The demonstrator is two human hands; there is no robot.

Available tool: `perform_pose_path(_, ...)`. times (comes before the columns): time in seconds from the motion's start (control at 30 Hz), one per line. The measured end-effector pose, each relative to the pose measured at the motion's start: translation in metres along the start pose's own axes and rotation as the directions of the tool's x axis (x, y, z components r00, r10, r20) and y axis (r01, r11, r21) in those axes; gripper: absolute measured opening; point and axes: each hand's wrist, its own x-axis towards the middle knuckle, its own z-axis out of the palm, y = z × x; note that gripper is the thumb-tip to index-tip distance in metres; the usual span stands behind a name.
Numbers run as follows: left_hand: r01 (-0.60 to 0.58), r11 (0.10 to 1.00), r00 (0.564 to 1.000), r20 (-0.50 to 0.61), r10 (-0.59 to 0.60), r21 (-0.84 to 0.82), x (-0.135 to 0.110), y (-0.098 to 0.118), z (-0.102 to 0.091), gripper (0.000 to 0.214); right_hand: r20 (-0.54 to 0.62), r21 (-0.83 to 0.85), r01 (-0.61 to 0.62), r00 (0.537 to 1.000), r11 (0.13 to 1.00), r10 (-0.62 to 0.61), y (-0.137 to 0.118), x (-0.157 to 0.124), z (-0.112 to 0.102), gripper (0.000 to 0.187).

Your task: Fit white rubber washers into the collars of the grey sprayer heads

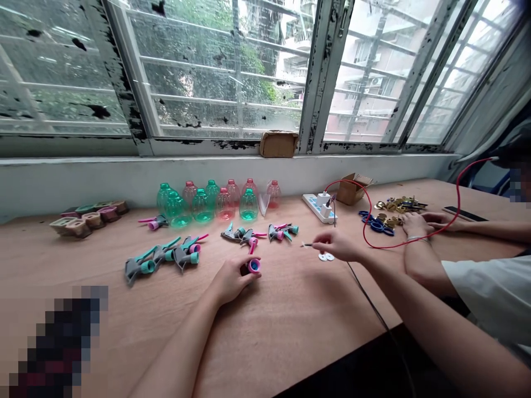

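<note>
My left hand (pixel 230 281) rests on the wooden table (pixel 290 331), its fingers closed round a spray head with a pink screw cap (pixel 254 266). My right hand (pixel 338 246) hovers to the right of it, pinching a small thin piece (pixel 306 245) that points left. Two small white discs (pixel 326 256) lie just beneath that hand. Several grey trigger spray heads with teal or pink caps lie in a group on the left (pixel 166 257) and in another group behind my hands (pixel 259 233).
Teal and pink plastic bottles (pixel 215 203) stand in a row by the wall. Small trays (pixel 89 216) sit far left. A white power strip (pixel 319 208) with red cable, a cardboard box (pixel 352 189) and metal and blue parts (pixel 390 213) lie right, where a co-worker's hands (pixel 415 224) rest.
</note>
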Motion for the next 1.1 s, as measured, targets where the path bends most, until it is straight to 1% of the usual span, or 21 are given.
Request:
perform_pose_path(0.03, -0.003, 1.0, 1.0, 0.004, 0.003, 0.008, 0.0, 0.001, 0.0, 0.04, -0.033, -0.163, -0.015, 0.999, 0.987, 0.009, 0.007, -0.005, -0.012, 0.031)
perform_pose_path(0.07, -0.005, 1.0, 1.0, 0.007, 0.005, 0.016, 0.0, 0.001, 0.0, 0.04, -0.033, -0.293, -0.026, 0.999, 0.956, 0.017, 0.013, -0.009, -0.022, 0.031)
perform_pose_path(0.1, -0.005, 1.0, 1.0, 0.009, 0.005, 0.024, 0.0, 0.002, 0.0, 0.04, -0.029, -0.395, -0.041, 0.999, 0.918, 0.032, 0.017, -0.013, -0.029, 0.03)
perform_pose_path(0.17, 0.001, 0.999, 1.0, 0.007, -0.001, 0.037, 0.0, 0.004, 0.0, 0.04, -0.001, -0.54, -0.049, 0.998, 0.84, 0.058, 0.024, -0.018, -0.037, 0.027)
perform_pose_path(0.3, 0.005, 0.999, 1.0, 0.006, -0.005, 0.049, 0.0, 0.004, 0.0, 0.04, 0.034, -0.703, -0.027, 0.997, 0.711, 0.072, 0.027, -0.018, -0.036, 0.022)
perform_pose_path(0.4, 0.007, 0.998, 1.0, 0.007, -0.007, 0.054, -0.001, 0.004, -0.001, 0.039, 0.008, -0.758, -0.057, 0.995, 0.65, 0.096, 0.024, -0.013, -0.037, 0.023)
perform_pose_path(0.47, 0.008, 0.998, 1.0, 0.008, -0.009, 0.063, -0.001, 0.004, -0.001, 0.039, -0.053, -0.74, -0.114, 0.992, 0.662, 0.111, 0.02, -0.008, -0.039, 0.023)
perform_pose_path(0.5, 0.008, 0.998, 1.0, 0.004, -0.009, 0.069, -0.001, 0.004, 0.0, 0.039, -0.083, -0.709, -0.138, 0.99, 0.691, 0.113, 0.017, -0.005, -0.039, 0.024)
perform_pose_path(0.57, 0.007, 0.996, 1.0, -0.021, -0.006, 0.09, -0.001, 0.003, 0.001, 0.039, -0.119, -0.596, -0.164, 0.986, 0.786, 0.115, 0.01, 0.003, -0.033, 0.027)
perform_pose_path(0.6, 0.007, 0.994, 0.999, -0.039, -0.003, 0.11, -0.001, 0.003, 0.001, 0.038, -0.123, -0.517, -0.166, 0.985, 0.84, 0.119, 0.004, 0.009, -0.026, 0.028)
perform_pose_path(0.67, 0.005, 0.984, 0.997, -0.08, 0.009, 0.181, -0.002, 0.004, 0.001, 0.032, -0.119, -0.324, -0.165, 0.984, 0.932, 0.133, -0.008, 0.021, -0.006, 0.029)
perform_pose_path(0.7, 0.002, 0.974, 0.994, -0.103, 0.022, 0.228, -0.002, 0.004, -0.001, 0.028, -0.122, -0.235, -0.146, 0.985, 0.961, 0.12, -0.015, 0.028, 0.007, 0.029)
perform_pose_path(0.77, 0.004, 0.936, 0.982, -0.18, 0.063, 0.351, -0.002, 0.004, -0.007, 0.025, -0.133, -0.082, -0.086, 0.988, 0.993, 0.075, -0.031, 0.042, 0.036, 0.026)
perform_pose_path(0.8, 0.027, 0.907, 0.967, -0.241, 0.083, 0.42, -0.002, 0.004, -0.012, 0.026, -0.152, -0.03, -0.063, 0.987, 0.998, 0.058, -0.04, 0.05, 0.05, 0.024)
perform_pose_path(0.83, 0.074, 0.87, 0.944, -0.315, 0.096, 0.488, -0.002, 0.004, -0.019, 0.026, -0.17, -0.016, -0.049, 0.984, 0.999, 0.046, -0.048, 0.057, 0.064, 0.023)
perform_pose_path(0.87, 0.147, 0.825, 0.913, -0.395, 0.099, 0.546, -0.002, 0.003, -0.026, 0.027, -0.184, -0.009, -0.042, 0.982, 0.999, 0.039, -0.057, 0.064, 0.077, 0.023)
perform_pose_path(0.9, 0.239, 0.772, 0.875, -0.476, 0.092, 0.589, -0.002, 0.001, -0.034, 0.027, -0.195, -0.003, -0.035, 0.98, 0.999, 0.034, -0.066, 0.07, 0.088, 0.022)
perform_pose_path(0.97, 0.427, 0.665, 0.791, -0.61, 0.054, 0.613, -0.004, -0.004, -0.049, 0.03, -0.21, -0.009, -0.011, 0.978, 1.0, 0.008, -0.083, 0.084, 0.107, 0.024)
perform_pose_path(1.0, 0.502, 0.617, 0.755, -0.656, 0.029, 0.606, -0.005, -0.008, -0.055, 0.031, -0.234, -0.043, 0.002, 0.972, 0.999, -0.012, -0.092, 0.091, 0.113, 0.026)
perform_pose_path(1.03, 0.561, 0.577, 0.727, -0.686, 0.0, 0.594, -0.006, -0.012, -0.06, 0.031, -0.258, -0.088, -0.002, 0.966, 0.996, -0.021, -0.1, 0.099, 0.118, 0.03)
perform_pose_path(1.1, 0.639, 0.519, 0.693, -0.718, -0.069, 0.567, -0.009, -0.02, -0.067, 0.032, -0.291, -0.181, -0.051, 0.957, 0.982, -0.003, -0.115, 0.115, 0.122, 0.042)
